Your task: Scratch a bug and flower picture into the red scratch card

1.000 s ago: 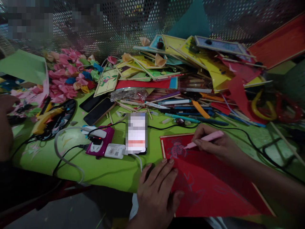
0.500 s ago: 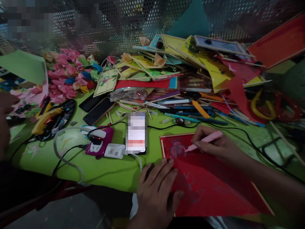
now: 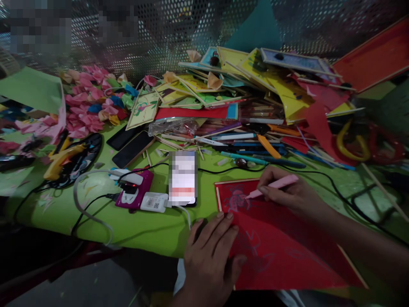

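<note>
My right hand (image 3: pixel 281 187) grips a pink marker pen (image 3: pixel 275 186), its tip at the ladybug drawing (image 3: pixel 237 198) near the top left of a red sheet (image 3: pixel 287 251). Pink colour fills part of the ladybug. Thin wooden strips border the sheet along its left, top and right sides. Flat on the sheet's left edge lies my left hand (image 3: pixel 212 251), fingers stretched out and holding nothing. Faint outlines of a flower and leaves (image 3: pixel 257 251) show lower on the sheet.
Left of the sheet lie a lit phone (image 3: pixel 182 181) and a magenta power strip (image 3: pixel 133 192) with chargers and cables. Two dark phones (image 3: pixel 133 148) rest behind. Pens, sticks and framed pictures (image 3: pixel 204 91) pile at the back, beside pink paper flowers (image 3: pixel 86 98) and yellow-handled scissors (image 3: pixel 351 140).
The marker tip has shifted slightly left across the ladybug. My left hand stays in place. Another person's hand at the far left has gone out of view.
</note>
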`<move>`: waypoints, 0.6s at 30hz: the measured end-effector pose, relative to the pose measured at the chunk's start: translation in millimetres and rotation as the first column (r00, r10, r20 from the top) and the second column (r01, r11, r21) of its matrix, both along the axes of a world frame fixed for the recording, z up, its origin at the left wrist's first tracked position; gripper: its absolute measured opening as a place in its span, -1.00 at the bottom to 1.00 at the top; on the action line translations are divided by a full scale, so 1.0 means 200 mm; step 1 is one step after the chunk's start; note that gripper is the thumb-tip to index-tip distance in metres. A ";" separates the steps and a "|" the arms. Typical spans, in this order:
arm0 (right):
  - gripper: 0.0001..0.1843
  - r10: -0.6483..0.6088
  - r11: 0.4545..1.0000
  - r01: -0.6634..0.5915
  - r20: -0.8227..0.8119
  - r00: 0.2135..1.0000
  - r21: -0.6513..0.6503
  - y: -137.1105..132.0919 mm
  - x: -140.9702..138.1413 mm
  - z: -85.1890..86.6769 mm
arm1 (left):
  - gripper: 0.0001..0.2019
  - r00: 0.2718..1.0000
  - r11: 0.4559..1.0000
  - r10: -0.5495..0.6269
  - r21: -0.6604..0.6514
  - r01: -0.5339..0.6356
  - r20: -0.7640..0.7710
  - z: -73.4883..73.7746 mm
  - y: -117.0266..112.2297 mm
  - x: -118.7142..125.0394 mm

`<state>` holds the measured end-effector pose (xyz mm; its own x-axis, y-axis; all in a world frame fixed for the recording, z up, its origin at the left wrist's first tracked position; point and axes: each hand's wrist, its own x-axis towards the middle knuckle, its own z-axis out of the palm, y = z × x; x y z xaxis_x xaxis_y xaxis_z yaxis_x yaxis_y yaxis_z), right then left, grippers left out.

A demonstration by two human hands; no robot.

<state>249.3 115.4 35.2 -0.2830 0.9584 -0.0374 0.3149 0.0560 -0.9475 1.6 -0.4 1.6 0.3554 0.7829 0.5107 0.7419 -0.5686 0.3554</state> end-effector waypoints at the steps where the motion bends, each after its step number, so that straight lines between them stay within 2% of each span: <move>1: -0.74 0.002 1.000 -0.002 -0.005 1.000 0.003 0.00 0.00 0.00 | -0.67 1.000 1.000 -0.001 -0.003 0.001 0.000 0.00 0.00 0.00; 9: -0.76 0.019 1.000 -0.019 -0.005 1.000 -0.005 -0.01 0.01 0.01 | -0.67 1.000 1.000 0.014 0.005 -0.014 -0.021 -0.02 -0.01 0.00; 18: -0.72 0.030 0.999 -0.030 0.047 0.998 -0.011 0.00 0.01 -0.01 | -0.66 1.000 1.000 0.008 0.001 -0.008 -0.011 -0.01 0.00 0.00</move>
